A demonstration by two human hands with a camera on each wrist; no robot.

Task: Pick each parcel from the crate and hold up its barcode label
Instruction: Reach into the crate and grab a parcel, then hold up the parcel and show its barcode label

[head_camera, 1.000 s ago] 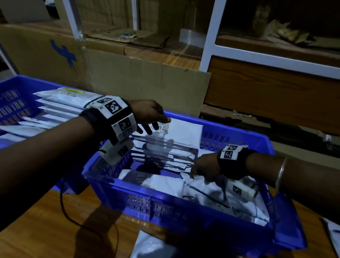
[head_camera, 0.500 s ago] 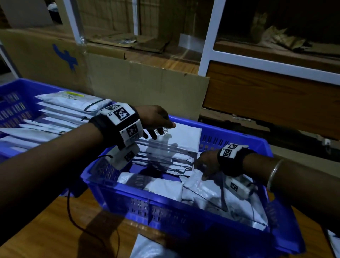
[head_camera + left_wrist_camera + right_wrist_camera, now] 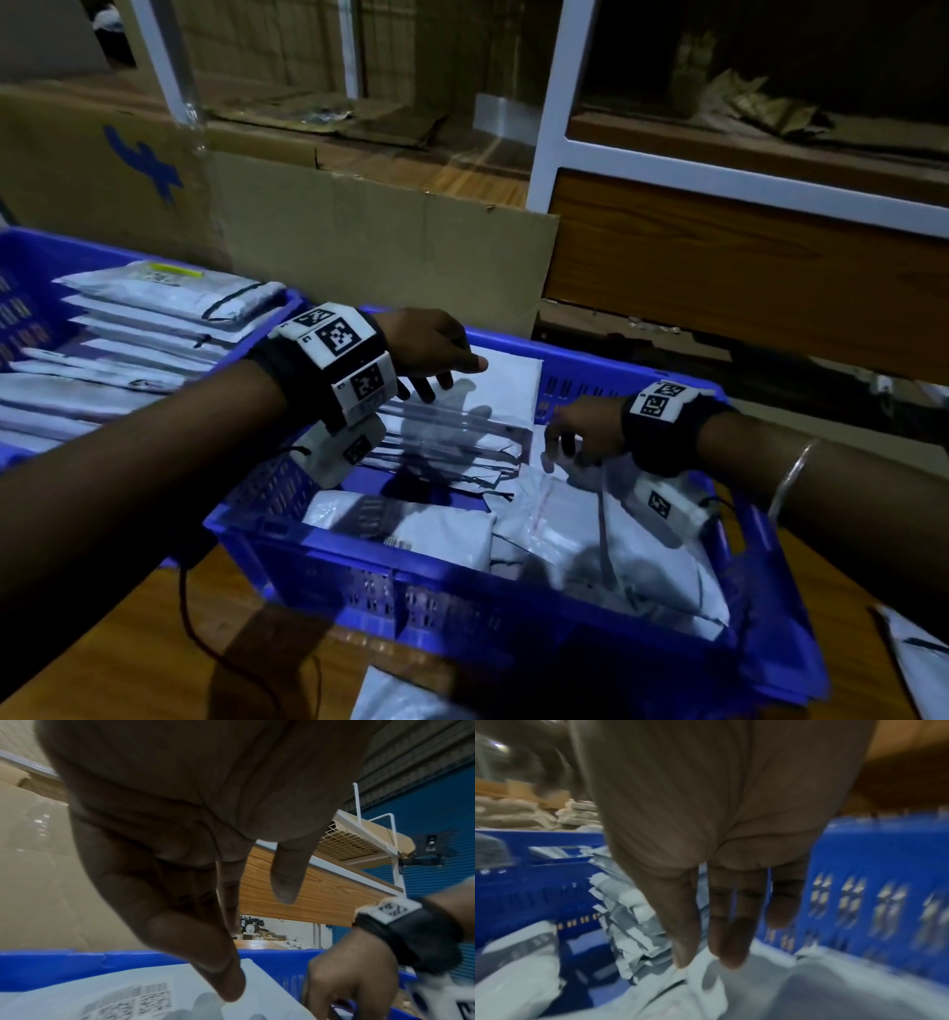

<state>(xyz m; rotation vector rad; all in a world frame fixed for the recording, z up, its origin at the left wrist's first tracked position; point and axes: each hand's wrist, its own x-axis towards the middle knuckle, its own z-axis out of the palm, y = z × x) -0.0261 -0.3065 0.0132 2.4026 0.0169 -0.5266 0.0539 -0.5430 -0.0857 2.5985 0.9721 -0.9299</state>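
1. A pick is judged to be in hand: the right hand (image 3: pixel 583 434) is lowered over the loose white parcels (image 3: pixel 575 534) at the right of the blue crate (image 3: pixel 462 611), and no barcode label is yet held up.
2. The right fingers (image 3: pixel 727 923) are seen nearly straight, tips at a crumpled parcel edge; whether anything is pinched cannot be told through the blur.
3. The left hand (image 3: pixel 431 349) is held above the upright stack of parcels (image 3: pixel 462 437) at the crate's far side, fingers relaxed and holding nothing; a barcode label (image 3: pixel 133 1002) lies just beneath its fingertip.
4. A firm pinch on one parcel and a straight lift are called for next.
5. Room is bounded by the crate walls and the cardboard sheet (image 3: pixel 385 257) behind; open space is left above.
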